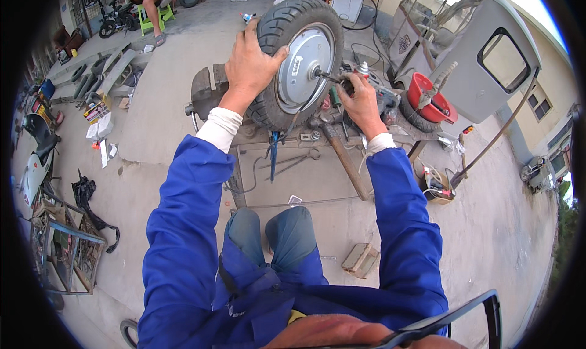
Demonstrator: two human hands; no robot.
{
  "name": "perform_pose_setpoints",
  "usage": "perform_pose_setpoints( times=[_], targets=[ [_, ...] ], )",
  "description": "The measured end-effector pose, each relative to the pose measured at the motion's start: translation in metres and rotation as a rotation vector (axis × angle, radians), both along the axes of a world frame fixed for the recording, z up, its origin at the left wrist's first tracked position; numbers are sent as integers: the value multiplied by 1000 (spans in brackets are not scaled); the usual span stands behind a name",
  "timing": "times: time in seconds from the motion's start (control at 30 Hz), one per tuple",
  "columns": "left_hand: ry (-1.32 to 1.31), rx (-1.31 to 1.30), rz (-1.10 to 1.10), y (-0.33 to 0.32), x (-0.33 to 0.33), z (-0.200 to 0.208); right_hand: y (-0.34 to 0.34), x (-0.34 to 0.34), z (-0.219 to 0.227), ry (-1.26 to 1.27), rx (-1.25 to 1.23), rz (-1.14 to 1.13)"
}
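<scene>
A motor wheel [299, 56] with a black treaded tyre and a silver-grey hub stands upright on the cluttered workbench [262, 146]. My left hand [251, 65] steadies it, thumb on the sidewall and fingers over the tread. On the hub's right side, the fingers and thumb of my right hand [361, 101] close around the outer end of the axle [328, 75]. Whether a small part is between those fingers is hidden. A dark cable [305, 105] runs down from the hub. Below my right hand lies a hammer [347, 159], its wooden handle pointing toward me.
A vise [209, 89] stands left of the wheel. To the right are a red basin [424, 98] on a tyre and a grey vehicle cabin [482, 50]. Tongs [299, 161] lie below the bench edge. A person [148, 1] sits on a green stool at the far left.
</scene>
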State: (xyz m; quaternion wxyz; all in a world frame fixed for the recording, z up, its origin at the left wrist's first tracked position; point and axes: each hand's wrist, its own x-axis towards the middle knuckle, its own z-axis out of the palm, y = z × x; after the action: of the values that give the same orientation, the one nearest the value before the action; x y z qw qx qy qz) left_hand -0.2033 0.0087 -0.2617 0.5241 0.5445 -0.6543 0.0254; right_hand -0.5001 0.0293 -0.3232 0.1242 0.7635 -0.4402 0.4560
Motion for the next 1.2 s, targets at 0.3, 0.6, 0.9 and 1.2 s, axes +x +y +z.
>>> perform_pose_setpoints(
  times=[0.3,0.6,0.9,1.2],
  targets=[
    [-36,-56,25,-7,0,-6,8,-17,-76,-1,361,-76],
    [-22,-53,12,-7,-1,-5,-14,-4,-92,312,570,-69],
    [52,3,-17,8,-4,7,4,13,-90,394,481,40],
    [82,-37,-125,4,4,1,69,32,-63,-11,232,-2]
  ],
)
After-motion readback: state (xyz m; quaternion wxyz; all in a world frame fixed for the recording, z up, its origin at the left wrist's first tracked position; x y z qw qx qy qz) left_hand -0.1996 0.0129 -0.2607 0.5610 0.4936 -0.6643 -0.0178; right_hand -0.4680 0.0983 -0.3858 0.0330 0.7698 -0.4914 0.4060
